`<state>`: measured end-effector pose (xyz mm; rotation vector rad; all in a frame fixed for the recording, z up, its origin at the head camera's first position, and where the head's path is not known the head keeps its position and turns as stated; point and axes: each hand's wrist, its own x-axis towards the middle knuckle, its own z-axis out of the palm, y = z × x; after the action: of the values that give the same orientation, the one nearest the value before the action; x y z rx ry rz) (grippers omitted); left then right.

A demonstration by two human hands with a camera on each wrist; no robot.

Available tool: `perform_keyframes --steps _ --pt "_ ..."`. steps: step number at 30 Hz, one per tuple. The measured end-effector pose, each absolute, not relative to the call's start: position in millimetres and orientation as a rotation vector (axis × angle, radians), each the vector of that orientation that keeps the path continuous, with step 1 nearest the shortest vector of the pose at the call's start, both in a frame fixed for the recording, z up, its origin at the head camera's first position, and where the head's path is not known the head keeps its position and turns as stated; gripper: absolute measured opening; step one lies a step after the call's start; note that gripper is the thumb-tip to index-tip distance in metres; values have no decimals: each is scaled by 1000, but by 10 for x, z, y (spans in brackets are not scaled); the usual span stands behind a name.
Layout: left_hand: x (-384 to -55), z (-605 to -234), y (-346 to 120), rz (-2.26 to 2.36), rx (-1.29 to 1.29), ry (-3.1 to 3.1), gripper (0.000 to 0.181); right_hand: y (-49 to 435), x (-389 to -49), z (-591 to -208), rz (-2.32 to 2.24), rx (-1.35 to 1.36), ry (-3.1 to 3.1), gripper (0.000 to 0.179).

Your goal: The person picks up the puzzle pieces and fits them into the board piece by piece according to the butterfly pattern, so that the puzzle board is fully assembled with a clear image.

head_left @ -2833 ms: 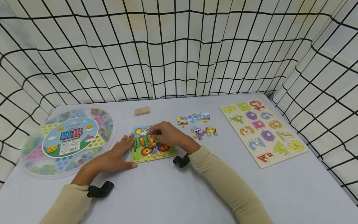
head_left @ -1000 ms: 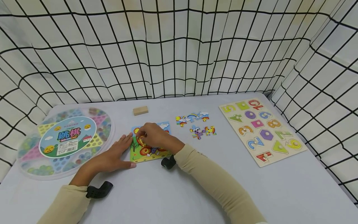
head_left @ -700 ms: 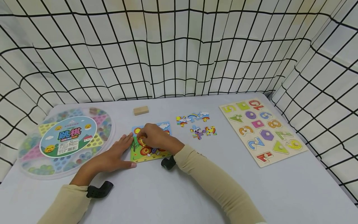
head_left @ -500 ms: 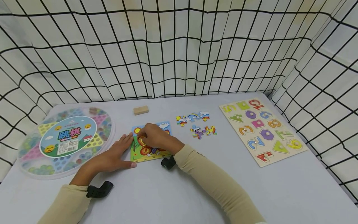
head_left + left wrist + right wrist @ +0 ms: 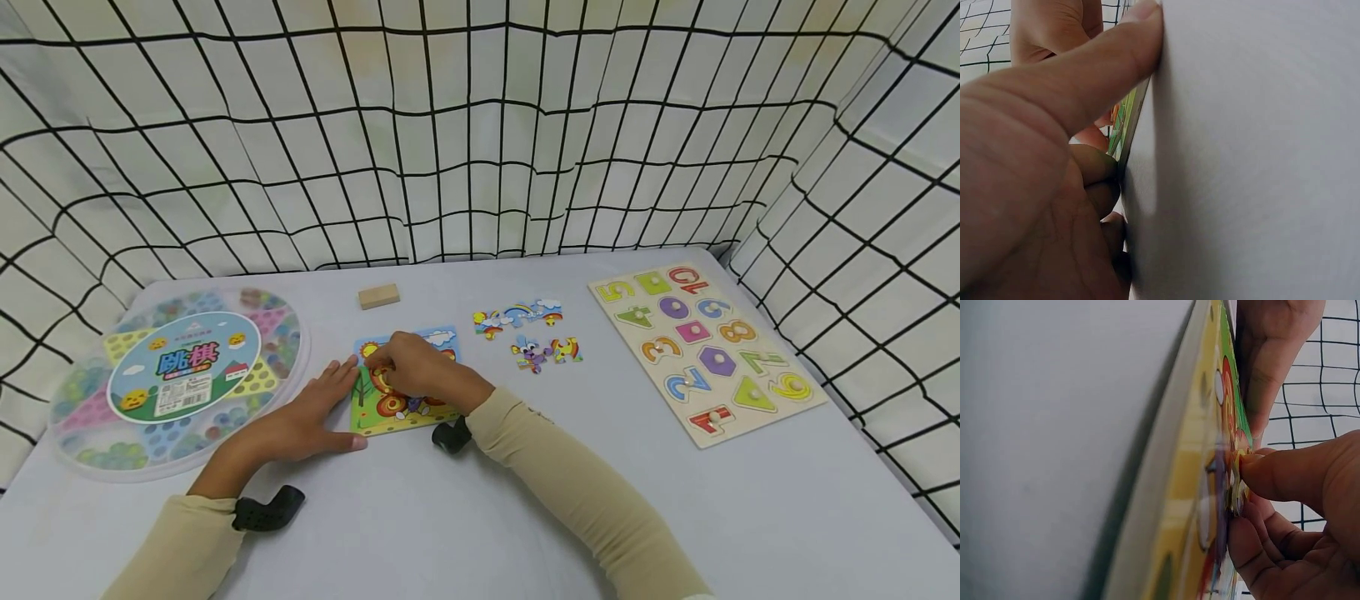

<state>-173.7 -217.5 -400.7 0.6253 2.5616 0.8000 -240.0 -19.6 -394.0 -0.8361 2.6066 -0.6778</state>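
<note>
A small jigsaw board (image 5: pixel 367 421) with a bright cartoon picture lies on the white table in front of me. My left hand (image 5: pixel 307 425) rests flat at its left side, fingers spread and fingertips right at the board's edge, thumb by the near corner. Over the board's upper left part, my right hand (image 5: pixel 420 367) pinches a puzzle piece (image 5: pixel 1237 484) between thumb and fingers, close against the picture, as the right wrist view shows. From above, that piece is hidden under the hand.
Right of the board lie loose puzzle pieces: a sky-and-rainbow group (image 5: pixel 517 314), a purple animal piece (image 5: pixel 531 355) and a yellow-red one (image 5: pixel 566 349). A wooden block (image 5: pixel 378 296) sits behind. A round Chinese checkers box (image 5: pixel 187 367) stands left, a number board (image 5: pixel 705 350) right. Black netting (image 5: pixel 468 175) surrounds the table.
Since the oldest frame my right hand has moved left across the board with the puzzle piece. Over the last second it stays at the same spot; the left hand stays put.
</note>
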Motion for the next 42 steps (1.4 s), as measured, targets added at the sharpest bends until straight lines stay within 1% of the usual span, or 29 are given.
perform_keyframes --steps 8,16,24,32,42 --pt "-1734 -3996 -2171 790 614 2566 105 -205 -2401 -3941 -676 -865 2592 30" --pt "-1731 -3984 -2162 781 608 2567 105 -162 -2442 -3924 -693 -848 2561 31" --pt "-1734 -3990 -2155 769 587 2570 105 9 -2447 -3809 -792 -866 2540 33" --pt "-1741 -3997 -2154 771 603 2564 106 153 -2426 -3791 -848 -903 2545 31" --pt "-1743 -4013 -2166 753 612 2577 107 520 -2496 -3784 -966 -854 2557 28"
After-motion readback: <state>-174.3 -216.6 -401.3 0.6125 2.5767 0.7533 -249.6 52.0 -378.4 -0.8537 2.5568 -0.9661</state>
